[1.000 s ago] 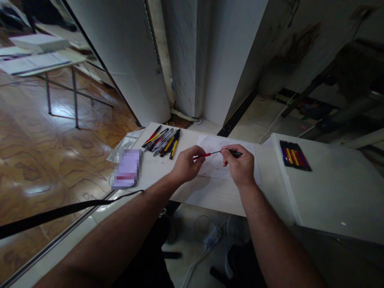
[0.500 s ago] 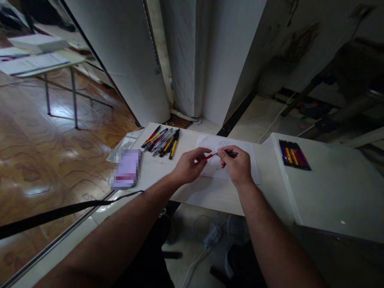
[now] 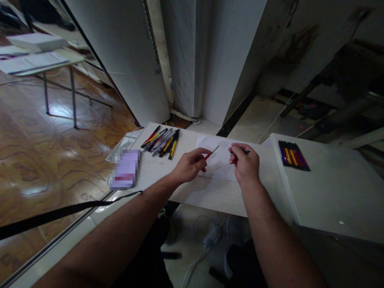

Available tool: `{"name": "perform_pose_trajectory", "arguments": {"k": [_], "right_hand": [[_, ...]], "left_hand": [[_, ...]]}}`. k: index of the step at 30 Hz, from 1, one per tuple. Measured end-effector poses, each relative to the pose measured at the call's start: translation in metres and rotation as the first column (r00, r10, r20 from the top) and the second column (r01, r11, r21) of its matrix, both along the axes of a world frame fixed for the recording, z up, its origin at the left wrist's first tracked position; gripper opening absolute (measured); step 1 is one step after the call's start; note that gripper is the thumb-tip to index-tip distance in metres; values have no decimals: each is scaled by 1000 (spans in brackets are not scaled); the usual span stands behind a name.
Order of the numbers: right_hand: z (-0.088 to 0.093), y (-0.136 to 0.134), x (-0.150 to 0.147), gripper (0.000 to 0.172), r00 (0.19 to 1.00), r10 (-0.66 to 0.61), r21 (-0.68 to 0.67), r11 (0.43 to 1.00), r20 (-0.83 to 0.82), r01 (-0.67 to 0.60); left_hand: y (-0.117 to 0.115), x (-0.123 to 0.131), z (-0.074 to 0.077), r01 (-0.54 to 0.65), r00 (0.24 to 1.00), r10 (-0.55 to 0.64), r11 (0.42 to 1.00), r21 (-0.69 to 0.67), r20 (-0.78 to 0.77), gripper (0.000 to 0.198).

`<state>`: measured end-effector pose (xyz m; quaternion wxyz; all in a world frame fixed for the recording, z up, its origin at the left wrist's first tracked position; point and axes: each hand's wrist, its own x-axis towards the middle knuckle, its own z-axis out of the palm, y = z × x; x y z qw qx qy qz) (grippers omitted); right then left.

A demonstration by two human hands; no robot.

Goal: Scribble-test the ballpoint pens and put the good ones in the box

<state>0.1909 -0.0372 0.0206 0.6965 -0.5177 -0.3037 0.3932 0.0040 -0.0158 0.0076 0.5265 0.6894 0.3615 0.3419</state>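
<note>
My left hand (image 3: 188, 166) is closed on a red pen (image 3: 207, 157), with a thin dark refill-like rod sticking out of its upper end towards the right. In my right hand (image 3: 246, 163), fingers pinch a slim black pen part (image 3: 246, 151); whether it is a cap or a barrel piece I cannot tell. The two pieces are apart, with a gap between the hands. Under both hands lies a white sheet of paper (image 3: 220, 174) with faint scribbles.
A loose pile of pens (image 3: 163, 142) lies on the left of the narrow white table (image 3: 198, 196). Beside it is a purple blurred object (image 3: 126, 170). A neat row of coloured pens (image 3: 294, 156) lies on the higher white surface (image 3: 336, 188) at right. A black strap (image 3: 75, 206) crosses the left side.
My right hand has moved right with the black pen part, away from the red pen. More of the thin rod and the scribbled paper now shows. The left hand stays almost in place.
</note>
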Motion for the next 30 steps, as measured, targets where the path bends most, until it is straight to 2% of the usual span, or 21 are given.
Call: {"name": "perform_pose_trajectory", "arguments": {"k": [6,14,17,20,24,30], "right_hand": [[-4,-5,-9,17,965,257,-82,964,47,-253],[-7,-5,-14,23,952,283,-89,958,112,-274],[-8,-5,-15,25,956,256,-76,966,142,-247],[-7,-4,-14,24,975,156,-29,988,160,-153],[-4,-2,-10,22,992,-2,86,996,122,-8],[1,-3,-13,21,994,-29,150,989,102,13]], "left_hand": [[1,3,-1,25,991,-8,992,-127,133,35],[-2,4,-1,46,998,-44,998,-45,52,33],[-2,5,-2,50,998,-49,998,-26,27,35],[-2,4,-2,28,1000,-28,999,34,-8,36],[0,2,-1,-37,994,51,989,146,-92,17],[0,2,-1,-55,993,75,975,213,-90,9]]}}
